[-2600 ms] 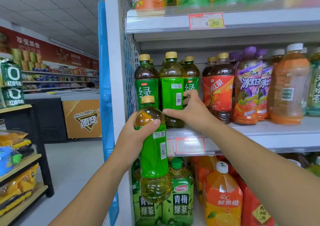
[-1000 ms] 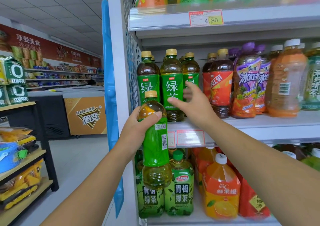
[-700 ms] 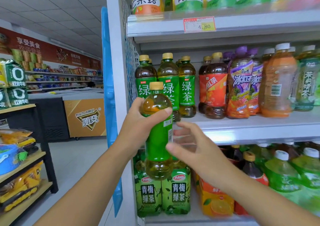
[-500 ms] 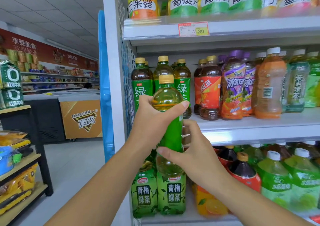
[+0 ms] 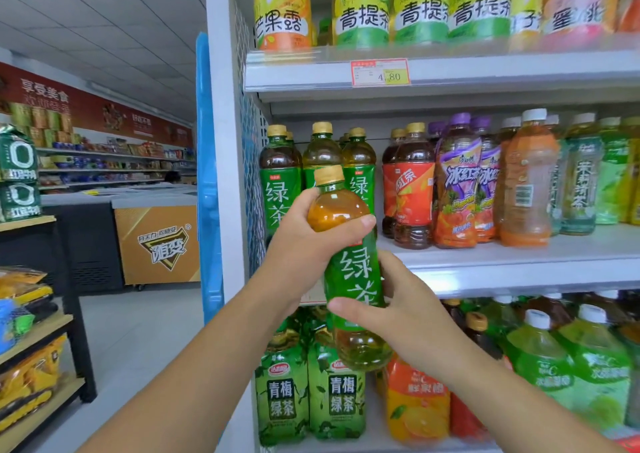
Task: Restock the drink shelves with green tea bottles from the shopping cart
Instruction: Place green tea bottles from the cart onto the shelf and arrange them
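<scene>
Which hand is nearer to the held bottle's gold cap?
Left. The left hand grips the green tea bottle just under its gold cap; the right hand holds it farther down.

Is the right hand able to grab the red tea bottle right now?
Probably not yet: the right hand is curled round the held green tea bottle, sharing it with the left hand. The red tea bottle stands unblocked at the front of the shelf, so once freed it likely could.
</scene>
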Demonstrator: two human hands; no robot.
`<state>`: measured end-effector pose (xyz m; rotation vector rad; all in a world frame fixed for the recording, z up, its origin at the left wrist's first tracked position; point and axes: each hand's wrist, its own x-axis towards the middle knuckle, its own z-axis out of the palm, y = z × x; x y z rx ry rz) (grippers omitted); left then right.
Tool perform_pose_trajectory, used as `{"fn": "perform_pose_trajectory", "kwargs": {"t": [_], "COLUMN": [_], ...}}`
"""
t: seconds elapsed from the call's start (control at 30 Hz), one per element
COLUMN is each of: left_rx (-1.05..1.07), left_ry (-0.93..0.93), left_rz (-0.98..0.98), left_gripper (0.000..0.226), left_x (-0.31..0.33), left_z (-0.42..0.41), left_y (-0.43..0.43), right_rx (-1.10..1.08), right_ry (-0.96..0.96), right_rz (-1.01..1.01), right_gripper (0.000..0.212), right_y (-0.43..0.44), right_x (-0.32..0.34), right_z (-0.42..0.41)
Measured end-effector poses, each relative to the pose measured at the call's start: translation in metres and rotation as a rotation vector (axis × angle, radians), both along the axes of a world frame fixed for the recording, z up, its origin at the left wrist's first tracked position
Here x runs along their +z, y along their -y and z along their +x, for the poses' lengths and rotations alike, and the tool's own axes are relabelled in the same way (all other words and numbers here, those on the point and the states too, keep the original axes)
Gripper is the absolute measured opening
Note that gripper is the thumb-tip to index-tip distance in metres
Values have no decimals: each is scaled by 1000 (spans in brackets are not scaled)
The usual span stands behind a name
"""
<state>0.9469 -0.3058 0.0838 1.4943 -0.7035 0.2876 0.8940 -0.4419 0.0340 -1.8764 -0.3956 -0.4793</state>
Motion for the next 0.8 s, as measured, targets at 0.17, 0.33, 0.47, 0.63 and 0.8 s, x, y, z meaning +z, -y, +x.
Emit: {"fn": "perform_pose_trajectory", "kwargs": {"t": [0.17, 0.33, 0.47, 0.63, 0.8], "left_rx": [-12, 700, 924, 833, 770], "left_ry": [171, 443, 503, 429, 435], "left_rz": [196, 175, 302, 354, 238], "left_gripper": [68, 58, 60, 72, 65], "left_x": [24, 9, -32, -55, -66], "left_z": [-8, 23, 61, 84, 96], "left_y": [-8, -66, -90, -85, -76], "right_rx": [-93, -163, -246, -286, -273], "right_ry": [177, 295, 335, 283, 181], "right_rz": [47, 67, -12, -17, -79], "right_gripper": [51, 49, 52, 51, 36], "right_y": [10, 29, 40, 43, 47], "right_x": [22, 67, 80, 71, 58], "right_z": [6, 31, 58, 86, 104]}}
